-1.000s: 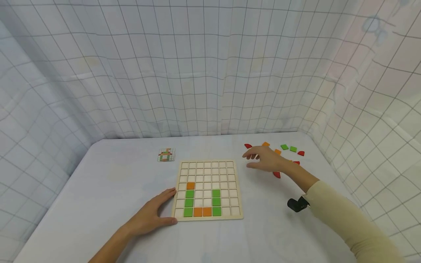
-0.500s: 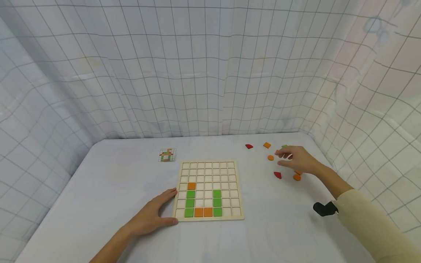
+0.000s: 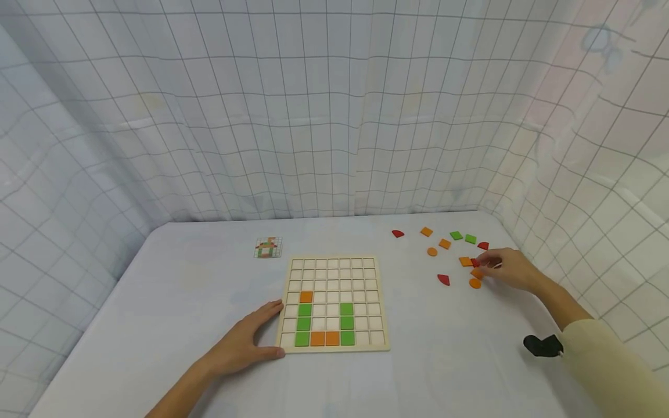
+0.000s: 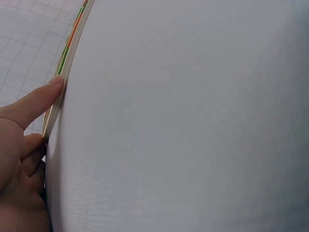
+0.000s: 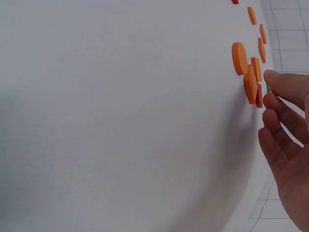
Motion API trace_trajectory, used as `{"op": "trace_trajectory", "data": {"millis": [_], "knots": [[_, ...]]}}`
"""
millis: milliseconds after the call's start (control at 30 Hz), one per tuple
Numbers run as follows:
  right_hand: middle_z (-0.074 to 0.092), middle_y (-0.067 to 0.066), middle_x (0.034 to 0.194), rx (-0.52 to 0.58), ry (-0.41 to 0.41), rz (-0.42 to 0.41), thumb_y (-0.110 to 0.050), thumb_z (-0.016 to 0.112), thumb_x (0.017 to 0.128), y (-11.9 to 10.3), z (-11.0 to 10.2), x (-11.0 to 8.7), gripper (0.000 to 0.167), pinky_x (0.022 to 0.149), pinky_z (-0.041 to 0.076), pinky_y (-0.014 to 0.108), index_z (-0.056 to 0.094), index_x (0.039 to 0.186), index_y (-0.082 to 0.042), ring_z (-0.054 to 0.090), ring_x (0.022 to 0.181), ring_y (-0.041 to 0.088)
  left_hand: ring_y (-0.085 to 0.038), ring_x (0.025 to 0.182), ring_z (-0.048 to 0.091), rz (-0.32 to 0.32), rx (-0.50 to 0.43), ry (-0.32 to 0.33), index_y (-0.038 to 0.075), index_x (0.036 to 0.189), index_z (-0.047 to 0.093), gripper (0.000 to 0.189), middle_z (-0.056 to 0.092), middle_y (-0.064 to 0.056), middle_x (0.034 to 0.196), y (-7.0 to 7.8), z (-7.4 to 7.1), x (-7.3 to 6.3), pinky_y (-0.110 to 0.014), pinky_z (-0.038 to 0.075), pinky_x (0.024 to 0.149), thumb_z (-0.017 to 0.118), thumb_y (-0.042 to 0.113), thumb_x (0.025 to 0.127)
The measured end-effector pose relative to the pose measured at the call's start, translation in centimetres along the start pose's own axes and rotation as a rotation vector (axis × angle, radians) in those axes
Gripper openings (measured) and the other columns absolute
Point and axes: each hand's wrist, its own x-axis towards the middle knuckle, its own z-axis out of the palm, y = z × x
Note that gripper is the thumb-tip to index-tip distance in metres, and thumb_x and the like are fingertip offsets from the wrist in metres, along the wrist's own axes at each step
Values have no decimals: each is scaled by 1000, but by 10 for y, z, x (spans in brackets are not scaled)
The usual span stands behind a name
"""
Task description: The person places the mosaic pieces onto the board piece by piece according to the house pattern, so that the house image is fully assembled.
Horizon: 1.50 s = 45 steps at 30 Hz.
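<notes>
A pale square grid board [image 3: 385, 325] lies on the white table. Green tiles [image 3: 347, 323] form two columns in it, with orange tiles [image 3: 324, 338] between them at the bottom and one more atop the left column. My left hand [image 3: 241, 343] rests at the board's left side, fingertips and thumb touching its edge. Over the loose pieces at the right, my right hand [image 3: 509, 269] reaches with fingertips close to a red piece [image 3: 474, 263] and an orange square [image 3: 476, 273]. The right wrist view shows thumb and fingers [image 5: 272, 104] apart, with nothing held.
Around the right hand lie an orange disc [image 3: 474, 283], green squares [image 3: 456, 235], more orange pieces [image 3: 445, 244] and red quarter-round pieces [image 3: 443, 280]. A small patterned card [image 3: 269, 247] lies behind the board. Gridded cloth [image 3: 334, 116] surrounds the table's back and sides.
My right hand has moved rightward from beside the board across the loose pieces, and down to those at the far right. The left hand stays at the board's edge.
</notes>
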Motion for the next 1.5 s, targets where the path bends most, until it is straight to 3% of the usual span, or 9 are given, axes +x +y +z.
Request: {"op": "trace_trajectory", "data": {"millis": [267, 400, 633, 867, 1200, 1500], "knots": [[72, 11, 110, 25, -41, 68, -24, 77, 94, 10, 8, -3, 40, 82, 54, 33, 71, 121, 5, 63, 99, 29, -42, 151, 27, 10, 4, 4, 11, 159, 41, 98, 34, -11, 165, 2, -1, 0, -67, 23, 117, 84, 53, 81], [73, 7, 107, 21, -38, 64, -21, 78, 93, 12, 9, 0, 38, 83, 55, 34, 72, 121, 4, 65, 99, 29, -42, 151, 28, 25, 5, 5, 10, 159, 42, 97, 35, -11, 165, 2, 0, 0, -67, 24, 117, 84, 52, 82], [70, 2, 99, 8, -45, 70, -16, 80, 91, 11, 8, 2, 33, 75, 54, 27, 73, 116, 4, 61, 92, 24, -42, 151, 27, 20, 0, -1, 11, 159, 41, 98, 34, -11, 165, 3, -1, 0, -67, 24, 117, 84, 53, 82], [70, 3, 98, -14, -48, 46, -11, 78, 89, 7, 7, 6, 29, 77, 55, 30, 73, 113, 5, 61, 90, 24, -42, 151, 26, 9, -11, -7, 11, 159, 41, 98, 33, -11, 166, 5, -3, 1, -67, 23, 117, 85, 52, 82], [71, 4, 100, -14, -32, -30, -7, 78, 85, -22, 0, 17, 30, 77, 54, 33, 74, 113, 4, 60, 91, 24, -42, 151, 26, 13, -6, 1, 12, 159, 41, 98, 33, -11, 166, 2, -3, 0, -67, 23, 117, 84, 54, 81], [70, 1, 102, 16, -52, -116, -4, 74, 84, -62, 16, 36, 31, 79, 53, 33, 75, 114, 2, 59, 90, 21, -42, 152, 25, 2, -13, -3, 11, 159, 41, 99, 33, -11, 166, 3, -2, -1, -67, 22, 118, 85, 52, 81]]}}
